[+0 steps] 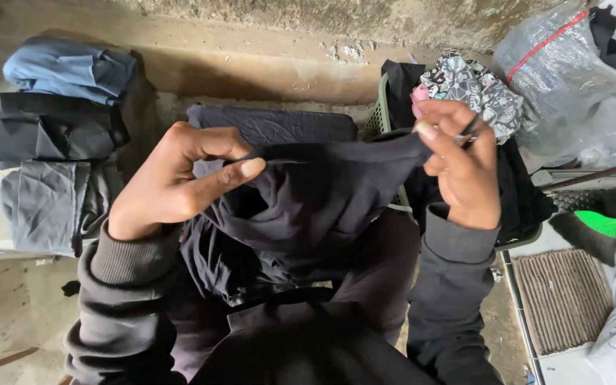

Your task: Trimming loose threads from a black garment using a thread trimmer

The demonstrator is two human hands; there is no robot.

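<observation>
A black garment (pixel 308 207) is stretched between both of my hands above my lap. My left hand (pixel 172 182) pinches its upper edge between thumb and forefinger. My right hand (pixel 461 160) grips the other end of that edge and also holds a small thin dark tool (pixel 470 128) between its fingers. The rest of the cloth hangs bunched toward my knees. Both my arms wear dark grey sleeves.
Folded dark and blue clothes (pixel 55 135) are stacked at the left. A flat folded dark piece (pixel 272 125) lies ahead. A green basket (pixel 383 117) with patterned fabric (pixel 475 85) stands at the right, beside clear plastic bags (pixel 572 78) and a ridged mat (pixel 565 299).
</observation>
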